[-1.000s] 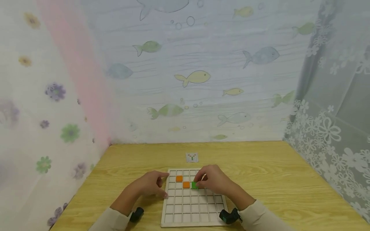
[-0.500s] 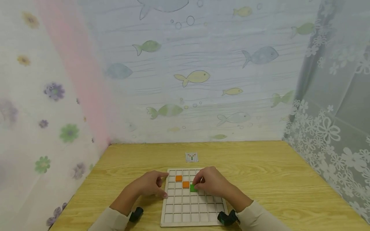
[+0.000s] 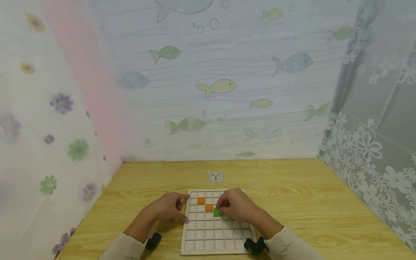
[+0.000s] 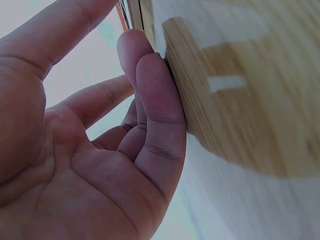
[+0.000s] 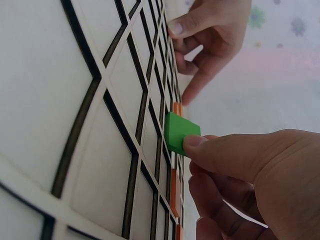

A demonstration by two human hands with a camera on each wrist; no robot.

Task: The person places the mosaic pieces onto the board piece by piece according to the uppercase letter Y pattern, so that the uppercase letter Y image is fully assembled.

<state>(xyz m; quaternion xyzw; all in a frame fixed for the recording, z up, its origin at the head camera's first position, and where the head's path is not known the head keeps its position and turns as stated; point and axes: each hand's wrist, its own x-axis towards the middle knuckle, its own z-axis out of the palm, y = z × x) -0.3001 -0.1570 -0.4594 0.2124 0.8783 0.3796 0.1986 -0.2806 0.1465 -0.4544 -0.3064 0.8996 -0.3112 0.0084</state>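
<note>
My right hand (image 3: 238, 206) pinches a square green tile (image 5: 181, 132) between thumb and fingertips. In the right wrist view the tile stands tilted, one edge right at the grid board (image 3: 204, 245). Two orange tiles (image 3: 201, 200) lie in board cells up and left of it, stepping diagonally. More orange (image 5: 175, 192) shows on the near side of the green tile in the right wrist view; in the head view my right hand hides that part. My left hand (image 3: 167, 207) rests with thumb and index finger spread against the board's left edge, its other fingers bent in.
A small card (image 3: 216, 177) printed with a coloured Y-shaped grid pattern lies behind the board on the wooden table (image 3: 286, 180). Cloth with fish (image 3: 221, 86) hangs at the back, and patterned cloth covers both sides. Dark wrist devices (image 3: 154, 241) sit on both wrists.
The right hand has brought the green tile slightly left and toward the body, to the cell diagonally below the second orange tile. My left hand stays at the board's edge.
</note>
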